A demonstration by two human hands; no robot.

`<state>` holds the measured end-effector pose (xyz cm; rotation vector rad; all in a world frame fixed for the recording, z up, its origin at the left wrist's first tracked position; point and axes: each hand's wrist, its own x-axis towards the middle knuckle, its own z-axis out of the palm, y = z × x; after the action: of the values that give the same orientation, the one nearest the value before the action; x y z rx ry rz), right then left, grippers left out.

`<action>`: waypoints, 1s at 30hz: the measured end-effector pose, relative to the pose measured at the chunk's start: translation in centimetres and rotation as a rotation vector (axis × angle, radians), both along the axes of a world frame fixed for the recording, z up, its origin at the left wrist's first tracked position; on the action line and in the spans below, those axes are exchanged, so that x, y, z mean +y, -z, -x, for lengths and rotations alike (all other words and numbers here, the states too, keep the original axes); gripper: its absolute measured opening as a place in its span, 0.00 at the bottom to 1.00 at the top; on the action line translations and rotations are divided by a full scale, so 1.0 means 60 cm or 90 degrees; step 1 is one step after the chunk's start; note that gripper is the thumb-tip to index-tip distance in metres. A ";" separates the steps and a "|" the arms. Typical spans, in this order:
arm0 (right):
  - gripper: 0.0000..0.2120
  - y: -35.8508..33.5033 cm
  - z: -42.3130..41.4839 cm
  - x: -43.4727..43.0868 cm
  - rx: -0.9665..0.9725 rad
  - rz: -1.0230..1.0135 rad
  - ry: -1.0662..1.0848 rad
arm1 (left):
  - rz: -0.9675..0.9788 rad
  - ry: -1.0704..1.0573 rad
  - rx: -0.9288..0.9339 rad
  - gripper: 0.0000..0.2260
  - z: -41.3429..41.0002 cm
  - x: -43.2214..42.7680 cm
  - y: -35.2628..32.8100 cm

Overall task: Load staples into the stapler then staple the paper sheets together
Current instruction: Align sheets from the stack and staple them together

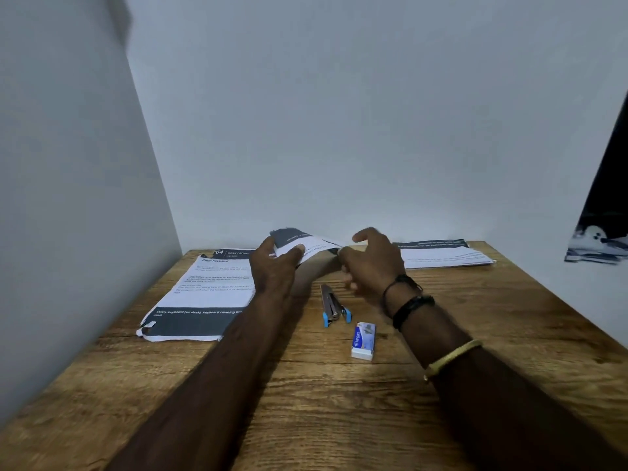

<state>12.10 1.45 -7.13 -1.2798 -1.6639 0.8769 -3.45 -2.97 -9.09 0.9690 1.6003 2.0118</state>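
Observation:
A small silver stapler point(331, 305) with blue ends lies on the wooden table point(339, 402), between my two forearms. Just in front of it sits a blue and white staple box point(363, 339). My left hand point(275, 266) grips the edge of some printed paper sheets point(306, 246) and lifts them off the table at the back. My right hand point(370, 260) is curled at the other end of those sheets; its grip on them is hidden. A printed stack point(200, 294) lies flat at the left, partly under my left forearm.
More printed sheets point(441, 254) lie at the back right of the table. White walls close off the left side and the back. A dark object point(601, 215) hangs at the right edge of the view.

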 end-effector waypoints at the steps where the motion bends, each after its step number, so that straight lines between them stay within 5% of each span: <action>1: 0.13 -0.003 -0.001 0.000 0.115 0.071 -0.029 | -0.007 0.019 -0.025 0.07 -0.004 0.002 -0.001; 4: 0.07 -0.012 -0.015 0.008 0.284 0.122 -0.004 | -0.009 0.056 -0.047 0.09 -0.024 0.009 -0.001; 10: 0.09 -0.034 -0.075 0.015 0.308 -0.009 0.064 | -0.015 0.028 0.033 0.22 -0.093 0.035 -0.021; 16: 0.12 -0.009 -0.145 0.054 0.211 -0.085 0.189 | 0.005 0.034 0.204 0.23 -0.182 0.080 -0.029; 30: 0.07 0.067 -0.239 0.164 0.038 0.094 0.292 | 0.262 0.208 0.516 0.20 -0.263 0.168 0.033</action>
<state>26.45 11.27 -11.13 -1.6346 -1.2025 0.7535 12.34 7.10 -11.06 1.8489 1.9439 1.0379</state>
